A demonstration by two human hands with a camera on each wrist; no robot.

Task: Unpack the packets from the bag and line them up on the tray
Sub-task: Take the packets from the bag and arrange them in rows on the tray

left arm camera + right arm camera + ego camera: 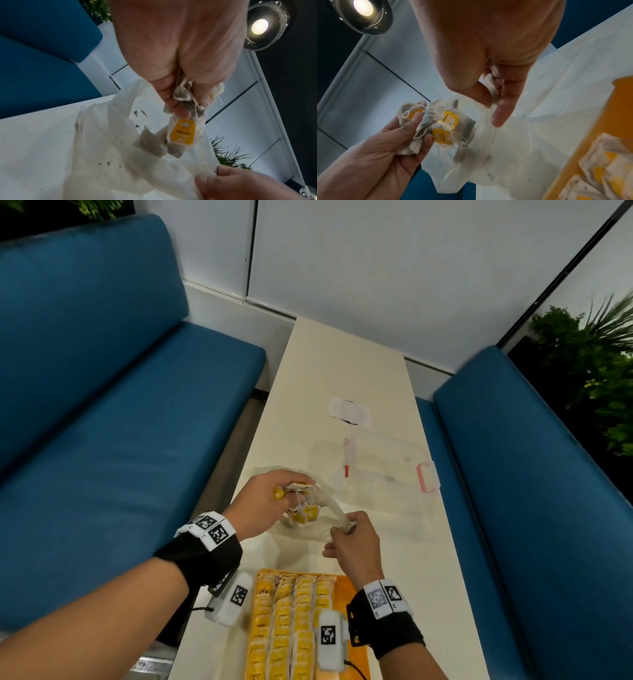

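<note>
- A tangled clump of packets is gripped by the left hand, fingers curled round it, above the table just beyond the far end of the tray; the strings and yellow tags are seen knotted together.
- The thin white bag is pinched at a twisted edge between thumb and forefinger of the right hand, the other fingers loosely curled; the bag droops onto the table between the two hands.
- One packet could be shaken loose and dropped, since several are held only by their crumpled corners.
- The strings could snag as the clump is pulled apart, and a tag or a paper sachet might be torn; dark specks already lie on the table beside the bag.
- Whether any packets remain inside the bag cannot be told; one might be overlooked in its folds.
- The tray, near the person, already holds four close rows, so these could be disturbed when the clump is set down.
- The clear plastic box, farther off to the right, is judged out of the way.
</note>
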